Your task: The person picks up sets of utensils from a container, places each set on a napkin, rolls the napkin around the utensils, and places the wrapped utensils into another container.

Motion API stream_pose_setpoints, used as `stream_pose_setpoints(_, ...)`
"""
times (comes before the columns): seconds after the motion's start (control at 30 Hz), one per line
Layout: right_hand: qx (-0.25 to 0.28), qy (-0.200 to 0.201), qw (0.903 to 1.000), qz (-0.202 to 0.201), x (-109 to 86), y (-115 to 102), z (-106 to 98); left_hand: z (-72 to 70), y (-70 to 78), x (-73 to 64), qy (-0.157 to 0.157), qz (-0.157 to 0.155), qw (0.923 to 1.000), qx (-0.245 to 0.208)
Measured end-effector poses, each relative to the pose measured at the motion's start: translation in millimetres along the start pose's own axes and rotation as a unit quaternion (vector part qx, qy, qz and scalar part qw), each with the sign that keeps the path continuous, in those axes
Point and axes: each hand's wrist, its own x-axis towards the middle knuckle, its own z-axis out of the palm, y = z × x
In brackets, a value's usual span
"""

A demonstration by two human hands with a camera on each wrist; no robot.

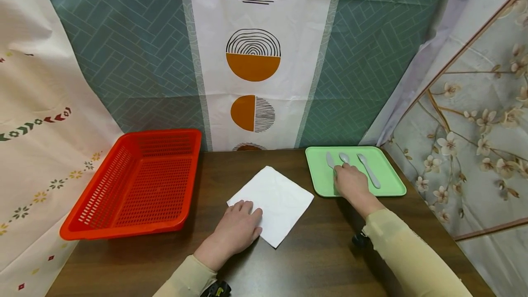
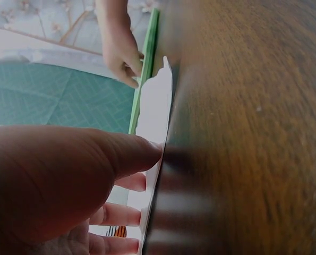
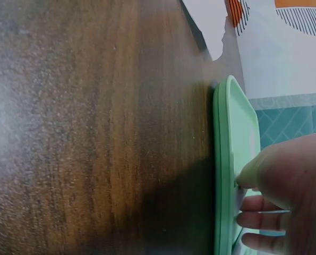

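A square white napkin lies flat on the table, turned cornerwise. My left hand rests on its near left edge, fingers outstretched; in the left wrist view the thumb touches the paper's edge. My right hand reaches down into a light green tray, thumb and fingertips low among the cutlery. A pale grey knife, a spoon and what looks like a fork lie in the tray. The hand hides parts of the knife and spoon; whether it pinches either is unclear.
A red perforated plastic basket stands on the left of the brown wooden table. Patterned cloth hangs along the back edge. More cloth closes in the right side, near the tray.
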Motion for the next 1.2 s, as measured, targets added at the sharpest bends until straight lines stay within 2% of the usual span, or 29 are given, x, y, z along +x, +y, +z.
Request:
stream_pose_setpoints(0.53, 0.006, -0.023, 0.9996, 0.017, 6.3, 2.4, 3.4, -0.4, 1.0, -1.3, 0.003, 0.001, 1.0000, 0.008)
stream_pose_setpoints(0.93, -0.015, -0.021, 0.9997, 0.004, 4.0, 0.1, 1.2, -0.7, 1.6, -1.6, 0.015, 0.008, 0.9998, 0.011)
stream_pose_setpoints(1.2, 0.008, -0.031, 0.9994, 0.016, 4.5, 1.1, 2.3, -1.5, 2.1, -1.9, 0.013, 0.004, 0.9999, 0.009)
